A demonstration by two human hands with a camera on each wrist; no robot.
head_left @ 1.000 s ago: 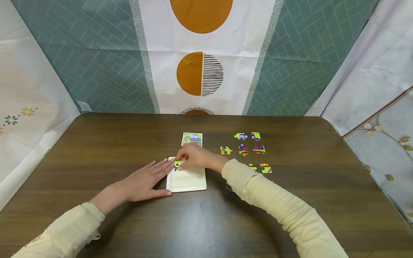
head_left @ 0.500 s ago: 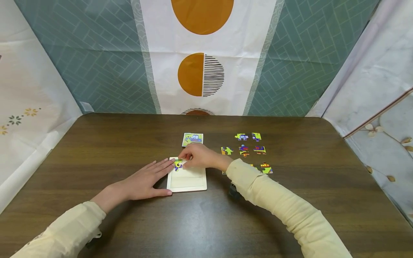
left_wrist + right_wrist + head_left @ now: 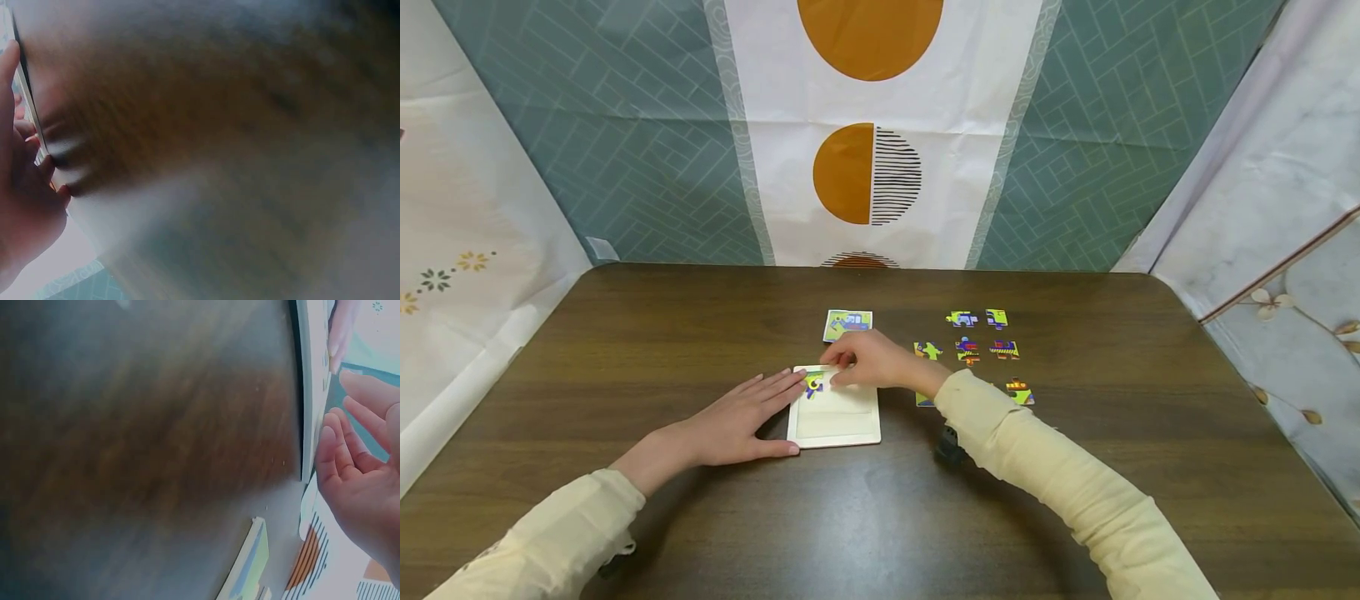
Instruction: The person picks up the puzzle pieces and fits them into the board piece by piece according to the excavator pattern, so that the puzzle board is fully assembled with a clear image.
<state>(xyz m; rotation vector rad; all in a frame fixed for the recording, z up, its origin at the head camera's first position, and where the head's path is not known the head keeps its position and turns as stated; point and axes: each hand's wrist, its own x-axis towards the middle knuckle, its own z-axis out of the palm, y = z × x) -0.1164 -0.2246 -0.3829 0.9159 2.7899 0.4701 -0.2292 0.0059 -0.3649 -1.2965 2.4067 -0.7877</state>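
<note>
A shallow white puzzle tray (image 3: pixel 837 440) lies on the brown table. One green, yellow and blue jigsaw piece (image 3: pixel 814 384) sits in its upper left corner. My left hand (image 3: pixel 737 421) rests flat along the tray's left side, fingers straight, fingertips at the rim and over the corner piece's edge. My right hand (image 3: pixel 876 362) hovers above the tray's upper part, just right of that piece. In the right wrist view, the right hand's (image 3: pixel 365 472) fingers bend loosely, the thumb stands apart, and nothing is between them. The tray's upper right part is hidden beneath this hand.
A picture card (image 3: pixel 848 323) showing a blue digger lies behind the tray. Several loose jigsaw pieces (image 3: pixel 967 349) are spread on the table (image 3: pixel 1075 333) to the right, some partly covered by the right sleeve (image 3: pixel 1030 467). Patterned cloths (image 3: pixel 1075 167) hang around the table.
My right hand has drawn back slightly to the right from the corner jigsaw piece, letting go of it and leaving it in the tray. The left hand has stayed in place.
</note>
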